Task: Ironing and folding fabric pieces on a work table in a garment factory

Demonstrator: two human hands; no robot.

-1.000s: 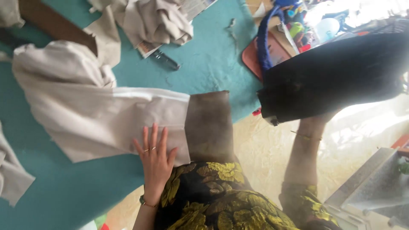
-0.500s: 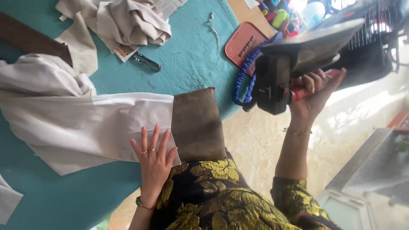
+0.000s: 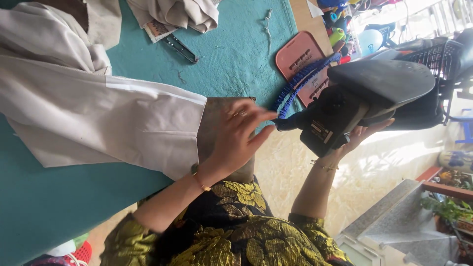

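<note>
1. While the head view looks down with the scene turned sideways, the right hand (image 3: 362, 135) at centre right grasps a black iron (image 3: 364, 101) from beneath, fingers curled under its body, and holds it in the air off the edge of the counter (image 3: 231, 54). The iron's dark soleplate faces the upper right of the frame.
2. A blue cord (image 3: 300, 83) runs from the rear of the iron up across a pink tray (image 3: 298, 56) lying at the counter's edge, upper centre.
3. The left hand (image 3: 236, 135) is at the centre of the frame, released and spread, its fingers pointing toward the iron's rear. Its fingertips are near the cord; whether they touch it cannot be told. The palm lies over a brown cloth piece (image 3: 212, 118) that sits at the counter's edge.
4. The brown piece adjoins the cream garment (image 3: 98, 113), which lies spread over the teal counter across the left half of the frame.
5. More cream cloth (image 3: 177, 12) is heaped at the top centre, with small black snips (image 3: 181, 49) just below it on the counter.
6. The person's gold-and-black patterned sleeves (image 3: 236, 231) fill the lower centre.
7. A bracelet (image 3: 199, 181) sits on the left wrist.
</note>
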